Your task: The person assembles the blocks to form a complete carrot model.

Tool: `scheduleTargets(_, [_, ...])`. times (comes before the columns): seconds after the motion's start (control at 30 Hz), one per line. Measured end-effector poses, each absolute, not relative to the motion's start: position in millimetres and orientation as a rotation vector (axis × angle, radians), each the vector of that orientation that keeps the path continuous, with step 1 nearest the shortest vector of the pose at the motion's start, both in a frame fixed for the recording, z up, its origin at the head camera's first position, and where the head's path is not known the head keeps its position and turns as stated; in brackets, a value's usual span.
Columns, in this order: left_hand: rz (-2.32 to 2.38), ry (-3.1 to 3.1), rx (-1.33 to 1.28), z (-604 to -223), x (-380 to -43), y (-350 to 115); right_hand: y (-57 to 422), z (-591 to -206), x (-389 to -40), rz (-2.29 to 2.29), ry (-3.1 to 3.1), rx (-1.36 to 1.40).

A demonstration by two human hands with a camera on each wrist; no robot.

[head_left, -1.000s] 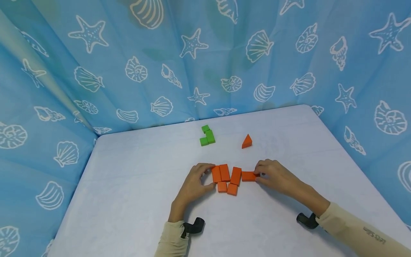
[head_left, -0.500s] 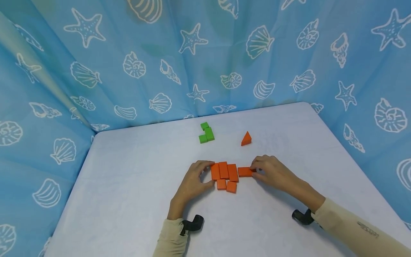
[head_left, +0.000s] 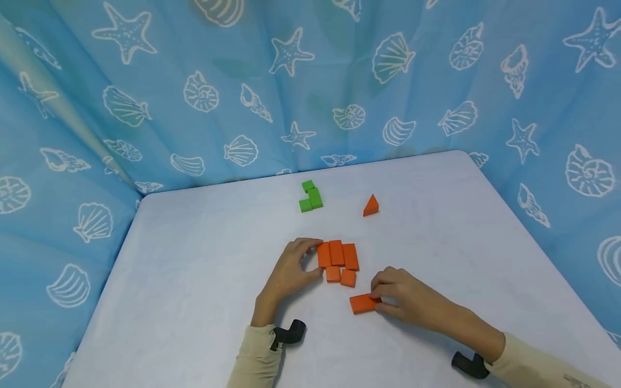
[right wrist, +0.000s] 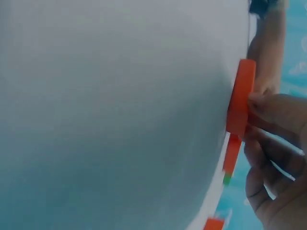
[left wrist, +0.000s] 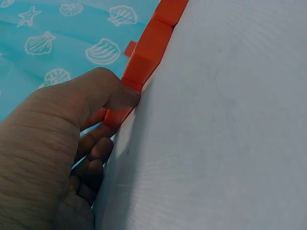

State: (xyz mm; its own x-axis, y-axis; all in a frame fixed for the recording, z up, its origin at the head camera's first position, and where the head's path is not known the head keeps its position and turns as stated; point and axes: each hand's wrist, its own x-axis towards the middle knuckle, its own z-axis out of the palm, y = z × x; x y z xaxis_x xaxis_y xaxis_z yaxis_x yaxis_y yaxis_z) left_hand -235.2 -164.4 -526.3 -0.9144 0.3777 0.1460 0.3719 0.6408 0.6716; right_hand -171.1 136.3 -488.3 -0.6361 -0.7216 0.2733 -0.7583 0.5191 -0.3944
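Note:
In the head view my left hand [head_left: 289,272] pinches the leftmost upright orange block [head_left: 324,255] lengthwise, fingers at its far end and thumb at its near end. Two more long orange blocks stand side by side to its right, a middle one [head_left: 336,253] and a right one [head_left: 351,256]. Below them sit two short orange blocks, a left one [head_left: 333,274] and a right one [head_left: 348,278]. My right hand [head_left: 407,296] pinches the right end of another long orange block [head_left: 362,304], lying crosswise nearer to me. The right wrist view shows that block [right wrist: 242,98] between thumb and fingers.
Farther back on the white table [head_left: 204,258] are several small green blocks [head_left: 315,198] in a cluster. An orange triangular block [head_left: 371,205] stands right of them. A blue curtain with shells and starfish [head_left: 271,86] hangs behind the table.
My right hand has brought its long orange block left, pushing the right upright block against its neighbour, then toward me, below the group. My left hand keeps its place at the leftmost block.

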Motion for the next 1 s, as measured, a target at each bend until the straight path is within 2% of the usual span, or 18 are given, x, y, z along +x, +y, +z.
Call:
scheduleTargets(0.33, [1.16, 2.827, 0.616, -528, -234, -166, 99, -492, -179, 0.648, -2.579, 1.32])
scheduleTargets(1.0, [1.159, 2.828, 0.635, -526, -236, -165, 96, -492, -191, 0.554, -2.614, 1.224])
